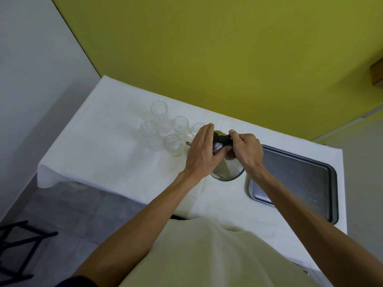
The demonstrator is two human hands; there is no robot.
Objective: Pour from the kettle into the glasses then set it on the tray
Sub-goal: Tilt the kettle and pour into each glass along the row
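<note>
A shiny steel kettle (229, 169) with a black handle is lifted and tilted leftward over the white table, its spout (188, 143) beside a short glass (172, 144). My right hand (245, 150) grips the black handle. My left hand (204, 151) rests flat on the kettle's lid and side, steadying it. Several clear glasses stand in a cluster at the left: a tall one (159, 113) at the back, another tall one (149, 133) in front of it, a short one (180, 126) beside them. One more glass (198, 127) is half hidden behind my left hand. A grey metal tray (300, 179) lies to the right.
The table wears a white cloth (103, 146) and stands against a yellow-green wall. Its left edge drops to a grey floor, where a black frame (18, 245) stands. My cream shirt fills the bottom of the view.
</note>
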